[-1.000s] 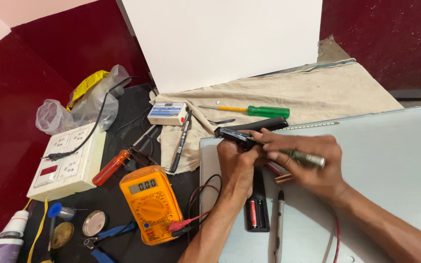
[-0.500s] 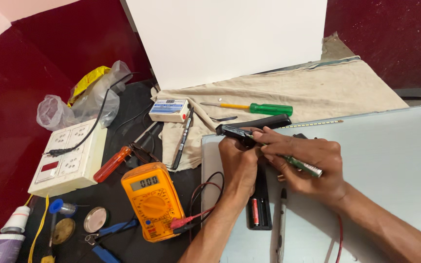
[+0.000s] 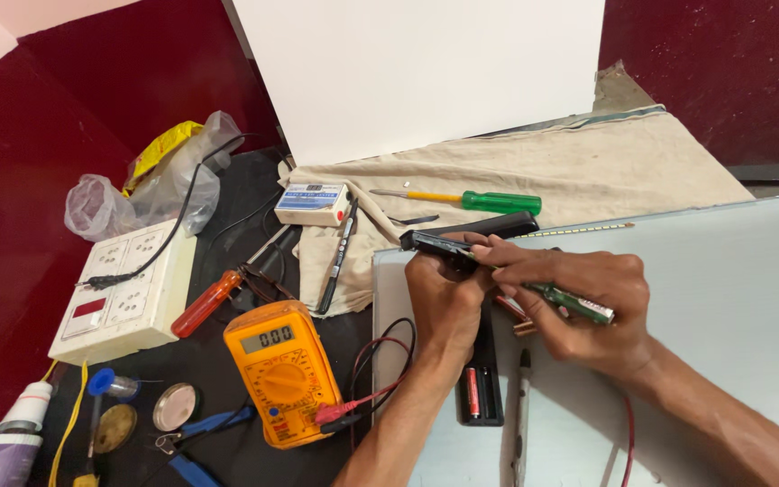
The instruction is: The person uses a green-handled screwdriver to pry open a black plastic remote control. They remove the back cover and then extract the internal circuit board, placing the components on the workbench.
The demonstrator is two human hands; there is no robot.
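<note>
Black and slim, the remote control (image 3: pixel 448 248) lies clasped in the left hand (image 3: pixel 444 293) above the grey panel (image 3: pixel 723 298); the right hand (image 3: pixel 579 302) pinches a green-handled screwdriver (image 3: pixel 570 302) against it. Left of the panel: orange multimeter (image 3: pixel 283 372), white blue-labelled box (image 3: pixel 314 204).

Left hand (image 3: pixel 444 293) curled, fingers clenched; right hand (image 3: pixel 579 311) beside it, fingers pinched, touching.

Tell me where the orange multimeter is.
The orange multimeter lies at lower left of the head view, on the dark mat beside the left hand, below the orange-handled screwdriver.
</note>
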